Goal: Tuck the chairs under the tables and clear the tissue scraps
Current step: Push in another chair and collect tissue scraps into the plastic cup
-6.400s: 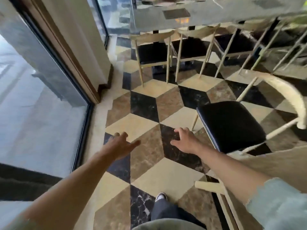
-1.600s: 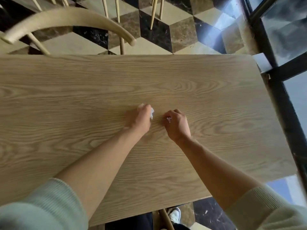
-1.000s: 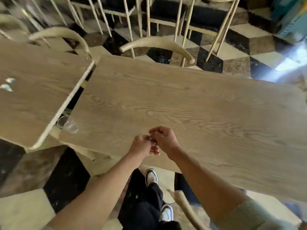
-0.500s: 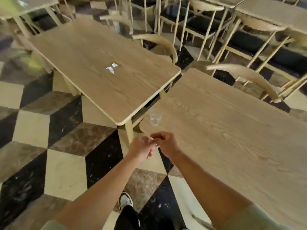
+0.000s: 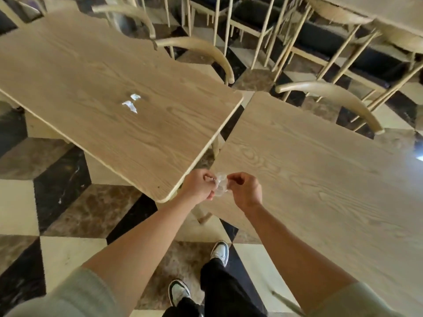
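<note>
My left hand [image 5: 198, 186] and my right hand [image 5: 245, 191] are held close together over the gap between two wooden tables. Both pinch a small crumpled clear plastic bag [image 5: 221, 184] between their fingertips. Two white tissue scraps [image 5: 131, 103] lie near the middle of the left table [image 5: 96, 65], well beyond my hands. The right table [image 5: 320, 179] has a bare top. Curved-back wooden chairs [image 5: 201, 49] [image 5: 329, 92] stand pushed in at the far sides of both tables.
The floor [image 5: 68, 213] is a black, cream and brown cube-pattern tile. More chairs with black seats [image 5: 320, 37] and another table [image 5: 389, 12] crowd the far side. My feet in light sneakers [image 5: 220, 251] stand at the near corners of the two tables.
My hands picked scraps off the right table, then came together at its near edge. Since half a second ago they have parted slightly on the clear bag, and the view has swung toward the left table.
</note>
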Available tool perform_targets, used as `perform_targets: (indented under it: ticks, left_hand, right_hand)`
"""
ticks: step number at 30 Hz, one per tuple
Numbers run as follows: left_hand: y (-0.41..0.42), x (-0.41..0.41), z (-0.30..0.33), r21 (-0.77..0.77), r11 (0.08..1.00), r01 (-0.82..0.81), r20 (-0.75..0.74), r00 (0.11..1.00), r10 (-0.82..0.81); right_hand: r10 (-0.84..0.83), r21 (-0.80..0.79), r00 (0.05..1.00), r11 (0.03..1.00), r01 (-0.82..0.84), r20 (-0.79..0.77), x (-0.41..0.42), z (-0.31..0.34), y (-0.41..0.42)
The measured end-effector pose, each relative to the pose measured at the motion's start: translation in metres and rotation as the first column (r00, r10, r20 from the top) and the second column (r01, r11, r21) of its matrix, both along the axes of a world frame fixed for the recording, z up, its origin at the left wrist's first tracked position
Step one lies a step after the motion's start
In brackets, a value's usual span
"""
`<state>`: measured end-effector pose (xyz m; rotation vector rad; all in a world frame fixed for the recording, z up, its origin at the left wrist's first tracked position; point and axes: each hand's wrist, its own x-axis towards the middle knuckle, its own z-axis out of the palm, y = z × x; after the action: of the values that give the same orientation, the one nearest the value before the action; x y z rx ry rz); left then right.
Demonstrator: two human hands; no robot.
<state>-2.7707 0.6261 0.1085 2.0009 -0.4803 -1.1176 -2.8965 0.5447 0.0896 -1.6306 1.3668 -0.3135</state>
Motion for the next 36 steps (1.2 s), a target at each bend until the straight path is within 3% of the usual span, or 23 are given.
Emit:
perform_targets:
  ticks: [12,21,28,32,36]
  left_hand:
    - [-0.049,0.015,0.000,0.194,0.980,-0.032,-0.100,0.994,0.052]
    - [-0.053,0.015,0.011,0.343,0.934,0.096,-0.150,0.988,-0.047]
    - [-0.040,0.014,0.009,0.274,0.954,0.123,-0.263,0.964,-0.049]
    - [-0.034,0.017,0.006,0.247,0.969,0.011,-0.256,0.965,0.054]
    - [-0.021,0.023,0.004,0.111,0.991,-0.071,-0.261,0.960,0.098]
  right_hand:
    - [0.079,0.094,0.996,0.992,-0.082,0.037,0.015,-0.011,-0.033]
    - [0.281,0.048,0.959,0.959,-0.279,-0.040,0.010,-0.004,-0.026]
    - [0.444,-0.030,0.889,0.893,-0.450,-0.108,0.009,0.000,-0.017]
    - [0.395,-0.025,0.917,0.917,-0.397,-0.054,0.013,0.001,-0.012]
    - [0.327,-0.060,0.945,0.943,-0.326,0.009,0.011,0.000,-0.012]
